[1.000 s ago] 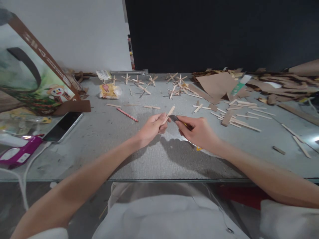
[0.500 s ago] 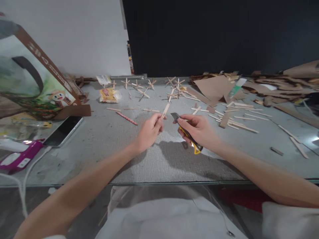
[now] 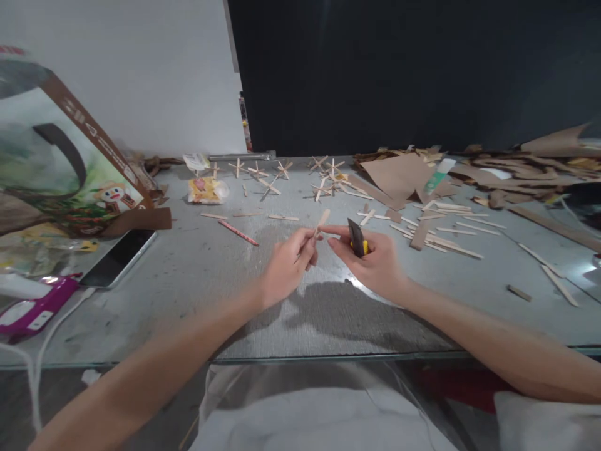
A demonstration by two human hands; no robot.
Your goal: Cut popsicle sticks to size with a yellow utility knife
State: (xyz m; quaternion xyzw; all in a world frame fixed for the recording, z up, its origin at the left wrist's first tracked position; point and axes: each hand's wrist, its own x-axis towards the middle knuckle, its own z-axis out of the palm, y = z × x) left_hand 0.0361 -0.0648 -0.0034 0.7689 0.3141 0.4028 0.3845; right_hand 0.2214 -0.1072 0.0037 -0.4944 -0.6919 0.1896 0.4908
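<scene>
Between the fingertips of my left hand (image 3: 292, 262) is a flat wooden craft stick (image 3: 323, 219), its rounded end pointing up and away. My right hand (image 3: 373, 260) is wrapped around a utility knife (image 3: 357, 239) with a dark blade pointing up and a yellow part at the palm. The index finger of that hand stretches to the stick, at or very near my left fingertips. Both hands are above the grey tabletop (image 3: 263, 326). Beyond them stand small crossed stick shapes (image 3: 270, 186).
Loose craft sticks (image 3: 457, 241) and brown cardboard (image 3: 392, 175) lie to the right, with a glue stick (image 3: 440, 175). A red striped straw (image 3: 238, 232), a yellow packet (image 3: 206, 190), a phone (image 3: 117, 258) and a large box (image 3: 89, 150) are on the left.
My right hand has turned the knife so its blade points up instead of toward the stick. Its index finger has reached out to the stick, and my left hand has shifted slightly right.
</scene>
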